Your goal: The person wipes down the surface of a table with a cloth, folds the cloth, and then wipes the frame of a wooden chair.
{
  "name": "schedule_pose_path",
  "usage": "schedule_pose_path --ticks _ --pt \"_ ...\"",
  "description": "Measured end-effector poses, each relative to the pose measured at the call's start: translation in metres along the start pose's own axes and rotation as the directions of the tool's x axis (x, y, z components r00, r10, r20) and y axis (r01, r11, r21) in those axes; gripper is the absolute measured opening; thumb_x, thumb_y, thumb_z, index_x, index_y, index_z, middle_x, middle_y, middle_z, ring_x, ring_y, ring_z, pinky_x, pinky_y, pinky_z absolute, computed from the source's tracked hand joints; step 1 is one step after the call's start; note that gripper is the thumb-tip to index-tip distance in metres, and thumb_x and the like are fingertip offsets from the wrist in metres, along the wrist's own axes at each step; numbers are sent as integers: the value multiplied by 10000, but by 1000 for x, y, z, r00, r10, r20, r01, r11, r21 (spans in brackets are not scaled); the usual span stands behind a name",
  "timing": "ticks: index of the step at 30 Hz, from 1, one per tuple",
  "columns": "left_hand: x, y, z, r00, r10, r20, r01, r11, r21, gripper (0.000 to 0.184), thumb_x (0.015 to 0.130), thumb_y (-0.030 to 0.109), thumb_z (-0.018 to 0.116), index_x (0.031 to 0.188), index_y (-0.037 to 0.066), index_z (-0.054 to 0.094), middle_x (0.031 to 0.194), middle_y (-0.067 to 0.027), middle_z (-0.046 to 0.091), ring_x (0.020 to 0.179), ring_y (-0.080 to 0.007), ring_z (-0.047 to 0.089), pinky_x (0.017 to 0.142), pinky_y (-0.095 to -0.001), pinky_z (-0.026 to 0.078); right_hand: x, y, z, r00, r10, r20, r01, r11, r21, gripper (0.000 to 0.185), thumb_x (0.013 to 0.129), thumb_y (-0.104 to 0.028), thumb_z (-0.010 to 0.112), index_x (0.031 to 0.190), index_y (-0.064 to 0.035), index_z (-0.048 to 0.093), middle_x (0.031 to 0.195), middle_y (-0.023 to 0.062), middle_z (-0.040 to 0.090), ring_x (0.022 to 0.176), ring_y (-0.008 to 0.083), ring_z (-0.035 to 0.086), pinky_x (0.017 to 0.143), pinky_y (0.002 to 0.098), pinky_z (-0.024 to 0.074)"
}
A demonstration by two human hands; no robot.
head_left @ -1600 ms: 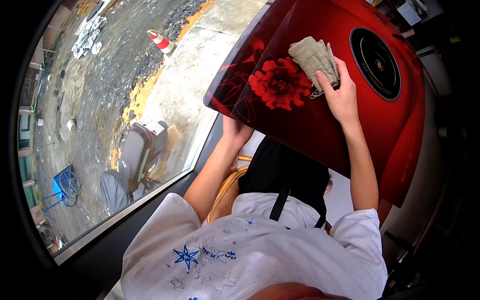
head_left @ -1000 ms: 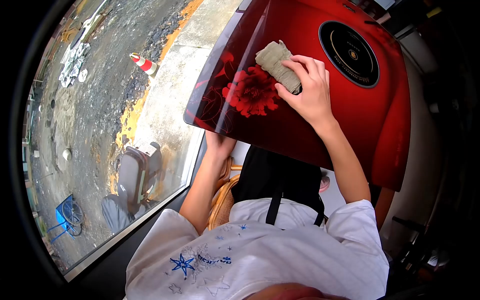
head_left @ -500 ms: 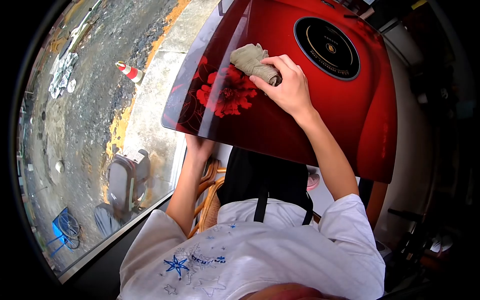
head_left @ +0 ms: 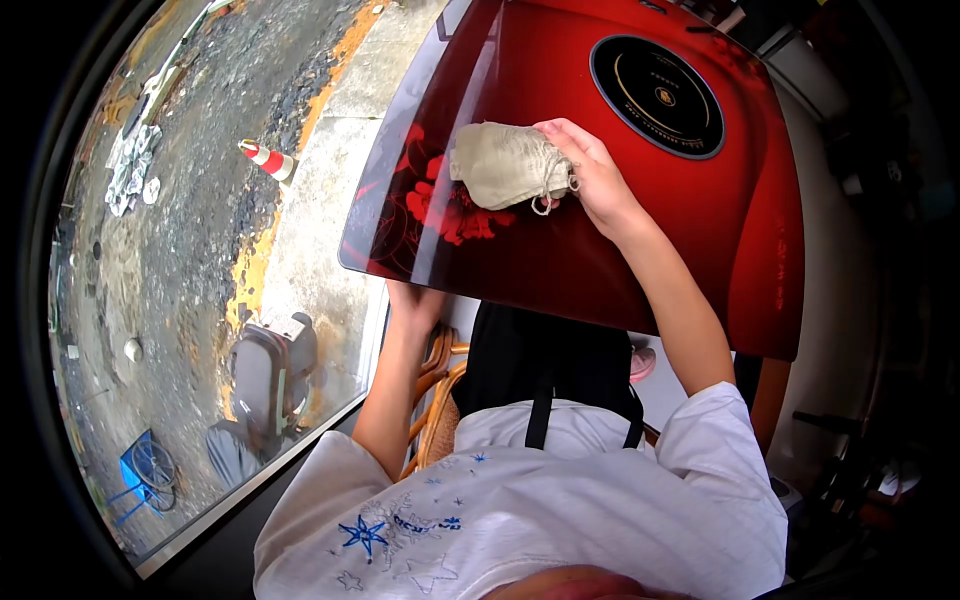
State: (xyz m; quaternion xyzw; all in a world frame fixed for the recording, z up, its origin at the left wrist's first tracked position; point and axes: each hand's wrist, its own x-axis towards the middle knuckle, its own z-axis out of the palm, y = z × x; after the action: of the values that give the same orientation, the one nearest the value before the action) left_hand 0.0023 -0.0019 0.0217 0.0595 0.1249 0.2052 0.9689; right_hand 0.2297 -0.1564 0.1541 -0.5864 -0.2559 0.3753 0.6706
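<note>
My right hand (head_left: 597,185) grips the right edge of a beige-grey cloth (head_left: 508,165), fingers closed on it. The cloth is folded into a thick pad, and loose threads dangle at its lower right corner. It is over the printed red flower (head_left: 450,215) on a glossy red and black tabletop (head_left: 610,240); whether it touches the surface I cannot tell. My left hand (head_left: 415,303) reaches beneath the near left edge of the tabletop, which hides its fingers.
A round black cooker plate (head_left: 657,97) is set into the tabletop. A wicker chair (head_left: 440,400) stands below its near edge. Left, through the window, are a striped traffic cone (head_left: 268,158) and a dark grey scooter-like object (head_left: 265,370). A pink shoe (head_left: 642,364) shows under the table.
The cloth, bunched under my right fingertips before, now spreads wider with its loose threads showing. My right hand has turned and shifted slightly right to its edge. My left hand stays under the tabletop.
</note>
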Motion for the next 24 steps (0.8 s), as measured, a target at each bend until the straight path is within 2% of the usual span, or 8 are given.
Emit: schedule_pose_path --ticks 8,13,16,17,18,21,23,24 --pt "-1 -5 -6 996 46 -76 -39 995 96 541 1088 420 525 1506 77 538 1507 -78 595 1375 -279 553 1200 -432 414 -5 -3 3 982 -183 -37 168 952 -258 848 884 -196 846 1548 -10 351 1305 158 607 1192 214 616 1065 373 481" --pt "-1 -35 -28 948 -51 -313 125 967 222 481 1080 438 525 1411 95 590 1374 -60 675 1206 -253 653 1069 -400 521 -7 -4 3 971 -236 -40 230 966 -114 712 858 -34 717 1478 -35 368 1217 156 637 1148 205 618 1017 358 490" --pt "-8 -44 -33 859 -447 -247 438 396 807 327 1055 364 534 1176 113 704 1104 -53 754 990 -215 715 883 -348 561 -11 -10 3 965 -261 32 263 964 -42 528 826 -13 630 1299 -44 398 1144 145 637 1012 174 599 922 332 494" --pt "-11 -51 -22 758 -576 -305 309 -95 946 313 1047 348 536 1106 112 733 1020 -53 766 928 -197 723 821 -322 562 -15 -12 3 970 -237 49 238 971 -9 506 825 -25 617 1280 -49 398 1128 141 634 990 167 589 904 323 488" --pt "-29 -66 10 721 -654 -229 164 -161 973 271 1028 272 541 1044 86 737 955 -78 763 868 -184 712 795 -319 560 -19 -18 2 972 -223 72 223 975 15 484 823 -37 603 1261 -53 398 1112 136 631 967 161 579 887 314 482" --pt "-89 -82 133 454 -855 250 -342 92 935 156 968 88 598 986 -3 724 882 -124 753 789 -193 687 739 -333 559 -27 -34 -2 954 -293 58 288 955 73 368 800 -74 566 1128 -94 398 982 61 557 910 124 513 837 272 415" --pt "-97 -58 185 539 -565 625 -708 98 699 242 924 83 704 1140 -25 688 1019 -141 752 933 -250 714 836 -370 564 -30 -44 -10 920 -386 63 383 922 54 341 790 -75 575 1092 -94 416 992 35 540 929 116 500 842 275 403" --pt "-89 -55 204 572 -219 790 -820 -161 549 332 887 104 755 1178 -28 665 1097 -153 732 953 -274 698 880 -379 554 -33 -49 -13 911 -402 96 394 914 92 341 787 -72 579 1091 -93 425 1006 32 535 937 113 500 849 275 406"
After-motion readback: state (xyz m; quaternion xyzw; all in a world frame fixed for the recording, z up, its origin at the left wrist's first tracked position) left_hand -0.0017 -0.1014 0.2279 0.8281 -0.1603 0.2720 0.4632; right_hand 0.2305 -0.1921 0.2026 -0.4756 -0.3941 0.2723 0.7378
